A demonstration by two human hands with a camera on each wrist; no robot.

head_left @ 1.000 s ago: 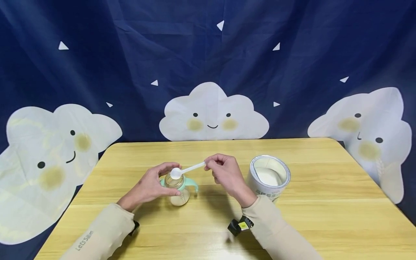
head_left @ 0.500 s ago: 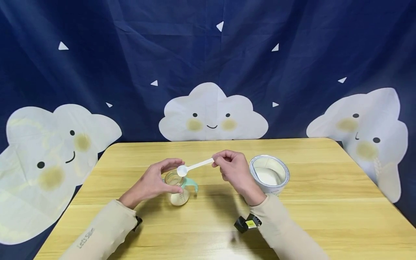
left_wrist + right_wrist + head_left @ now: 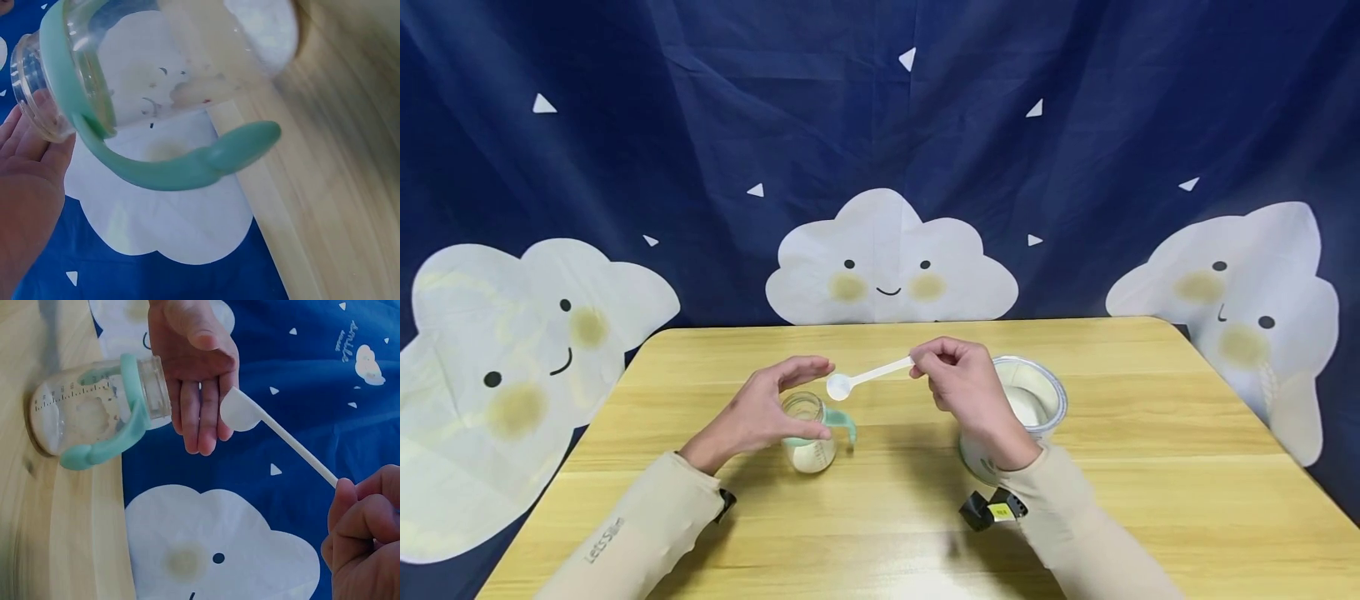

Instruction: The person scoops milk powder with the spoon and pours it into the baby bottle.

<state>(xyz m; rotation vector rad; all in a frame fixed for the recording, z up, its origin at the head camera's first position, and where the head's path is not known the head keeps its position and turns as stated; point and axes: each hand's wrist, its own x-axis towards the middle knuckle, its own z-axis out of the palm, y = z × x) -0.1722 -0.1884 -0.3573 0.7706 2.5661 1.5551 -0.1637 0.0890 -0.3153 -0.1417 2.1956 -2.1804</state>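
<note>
A clear baby bottle [image 3: 812,455] with mint-green handles stands uncapped on the table, something whitish in its lower part. My left hand [image 3: 763,410] curves loosely beside the bottle's neck, fingers and thumb spread. In the right wrist view, the fingers of that left hand [image 3: 199,394] extend straight behind the bottle's mouth without gripping it. Between thumb and fingers, my right hand [image 3: 972,392] pinches the end of a white measuring scoop [image 3: 880,371]. The scoop's bowl hangs in the air, right of and above the bottle's mouth. The left wrist view shows the bottle's green handle [image 3: 181,174] up close.
Behind my right hand stands an open white can [image 3: 1062,402] of white powder, partly covered by the hand and forearm. The wooden table [image 3: 880,533] ends at a dark blue curtain [image 3: 820,125] printed with smiling clouds. Each wrist carries a small black camera.
The scoop has moved from over the bottle's mouth rightward and slightly up with my right hand. My left hand has risen slightly and opened wider around the bottle, which stays on the table.
</note>
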